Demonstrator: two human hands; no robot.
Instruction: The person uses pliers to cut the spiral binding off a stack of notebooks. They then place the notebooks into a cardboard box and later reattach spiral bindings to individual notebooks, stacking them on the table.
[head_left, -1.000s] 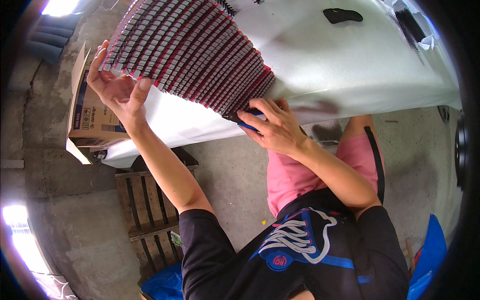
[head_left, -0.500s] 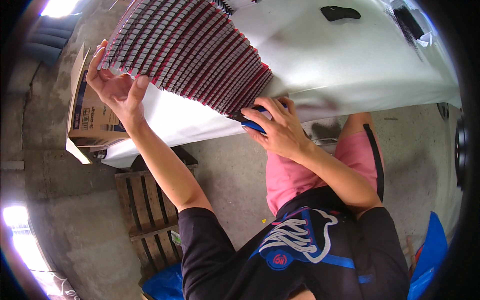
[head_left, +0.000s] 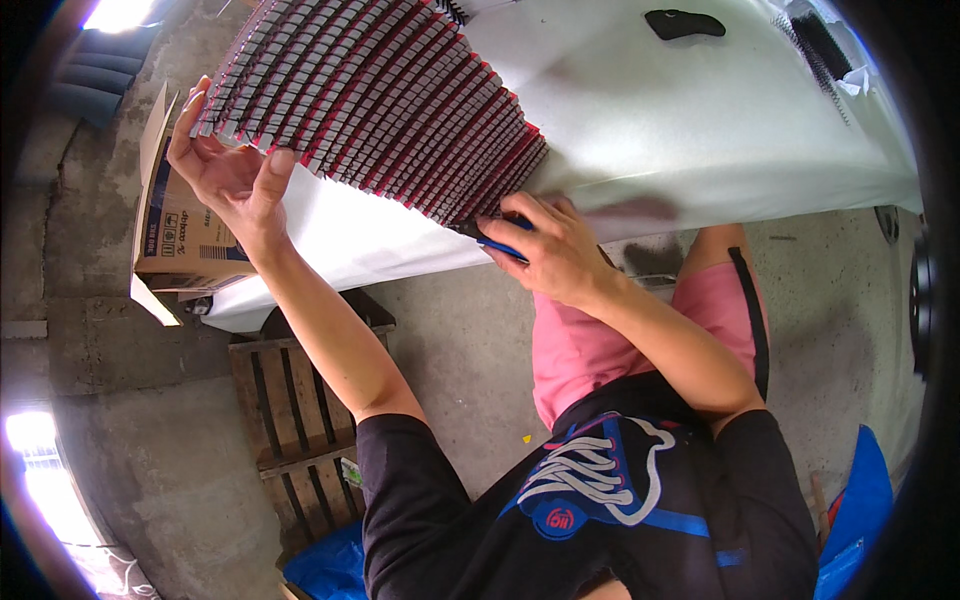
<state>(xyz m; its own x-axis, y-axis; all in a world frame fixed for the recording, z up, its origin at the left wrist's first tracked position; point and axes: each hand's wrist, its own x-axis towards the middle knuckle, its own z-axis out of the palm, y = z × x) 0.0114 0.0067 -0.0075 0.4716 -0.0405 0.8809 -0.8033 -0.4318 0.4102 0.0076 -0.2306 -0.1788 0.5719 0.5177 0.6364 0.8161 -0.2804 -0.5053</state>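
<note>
A wide slab of small grey blocks in rows, split by red and black strips (head_left: 370,95), lies at the left of the white-covered table. My left hand (head_left: 235,190) grips its near left corner, with the thumb on the near edge and the fingers curled round the left side. My right hand (head_left: 555,245) is closed on blue-handled pliers (head_left: 505,247). Their dark tip touches or lies very near the slab's near right corner; my fingers partly hide the tool, so I cannot tell whether its jaws are closed.
A black curved piece (head_left: 685,24) lies on the white table cover (head_left: 720,120). Black bristly strips (head_left: 815,50) are at the far right. Beside the table's left end stands a cardboard box (head_left: 195,225). A wooden pallet (head_left: 300,420) rests on the floor below.
My right hand and the pliers have shifted slightly left and up along the slab's near right corner. My left hand has moved slightly left, still gripping the slab.
</note>
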